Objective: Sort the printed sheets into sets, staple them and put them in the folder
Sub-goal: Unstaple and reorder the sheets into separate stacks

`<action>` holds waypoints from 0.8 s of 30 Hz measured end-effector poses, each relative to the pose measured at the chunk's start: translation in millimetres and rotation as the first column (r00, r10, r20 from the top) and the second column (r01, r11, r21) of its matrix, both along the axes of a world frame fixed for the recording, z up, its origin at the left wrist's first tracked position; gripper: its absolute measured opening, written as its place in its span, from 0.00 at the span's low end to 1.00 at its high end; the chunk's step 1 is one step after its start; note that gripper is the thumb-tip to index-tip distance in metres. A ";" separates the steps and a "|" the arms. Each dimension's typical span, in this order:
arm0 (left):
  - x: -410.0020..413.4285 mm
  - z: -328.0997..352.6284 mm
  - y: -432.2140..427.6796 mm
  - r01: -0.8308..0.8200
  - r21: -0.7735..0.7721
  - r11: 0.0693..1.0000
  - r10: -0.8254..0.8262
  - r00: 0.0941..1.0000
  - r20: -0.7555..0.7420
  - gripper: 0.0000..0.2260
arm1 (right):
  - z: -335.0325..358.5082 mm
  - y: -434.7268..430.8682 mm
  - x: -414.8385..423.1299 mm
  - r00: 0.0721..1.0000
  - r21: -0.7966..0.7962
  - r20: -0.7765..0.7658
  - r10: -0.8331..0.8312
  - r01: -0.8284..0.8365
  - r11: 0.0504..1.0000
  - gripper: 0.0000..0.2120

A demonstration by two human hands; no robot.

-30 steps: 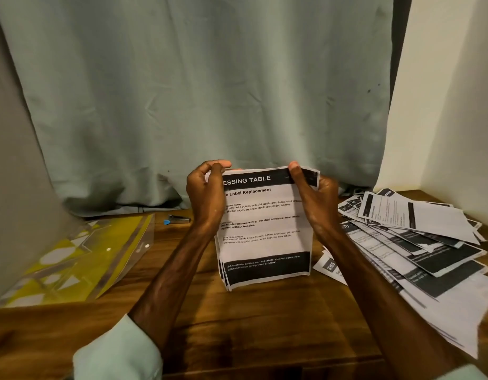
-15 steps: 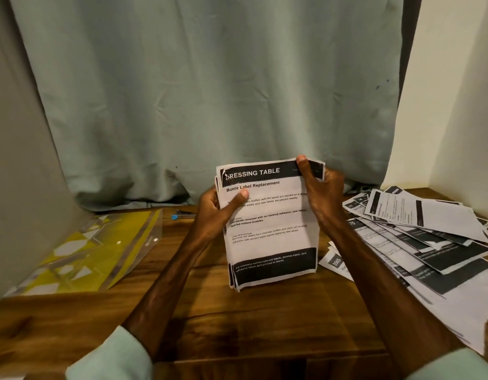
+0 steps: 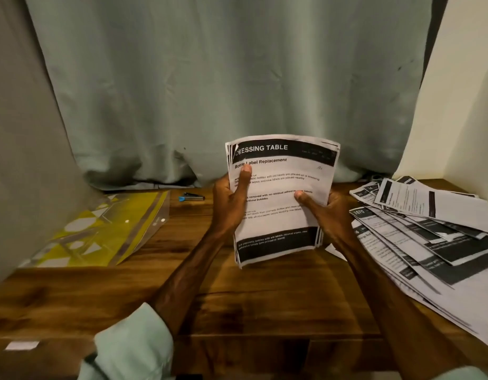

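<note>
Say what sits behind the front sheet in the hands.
More sheets, only their staggered edges showing past the front sheet. Their print is covered, so is how many there are.

From my screen this looks like a room in a home, with one corner used as a small office. A long pale green curtain (image 3: 210, 78) hangs in soft folds right down behind a dark wooden counter (image 3: 264, 305) — the kind of cloth you see at a bedroom window. A plain cream wall (image 3: 462, 105) closes the right side. The office part is the paper stuff — printed sheets (image 3: 418, 215) spread in a heap, a yellow folder (image 3: 105, 229) and a small stapler (image 3: 192, 198).
</note>
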State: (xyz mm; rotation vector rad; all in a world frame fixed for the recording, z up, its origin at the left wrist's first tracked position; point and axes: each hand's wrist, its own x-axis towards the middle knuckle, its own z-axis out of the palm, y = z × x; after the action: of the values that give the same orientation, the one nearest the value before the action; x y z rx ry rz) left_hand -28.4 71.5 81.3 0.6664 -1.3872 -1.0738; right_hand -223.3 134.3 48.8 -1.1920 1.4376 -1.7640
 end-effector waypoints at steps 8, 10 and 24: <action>12.4 -65.7 9.6 0.029 0.128 0.991 -0.051 0.985 0.166 0.08 | -36.1 7.9 7.3 0.993 0.112 -0.093 -0.075 0.085 0.990 0.20; 15.3 -67.8 3.7 -0.021 0.109 0.994 -0.003 0.977 0.215 0.10 | -30.5 0.4 9.1 0.986 0.144 -0.147 -0.073 0.094 0.985 0.21; 141.2 -67.0 -60.9 -0.305 0.215 0.928 0.014 0.604 0.797 0.30 | -54.8 -60.0 93.8 0.884 0.499 -0.318 0.342 -0.151 0.854 0.09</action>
State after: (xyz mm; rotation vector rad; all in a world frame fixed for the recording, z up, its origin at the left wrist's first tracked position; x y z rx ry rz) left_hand 112.7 10.6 14.2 1.6454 -1.8449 -0.8892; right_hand -129.5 74.3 -6.1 -1.4392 1.7108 -0.9487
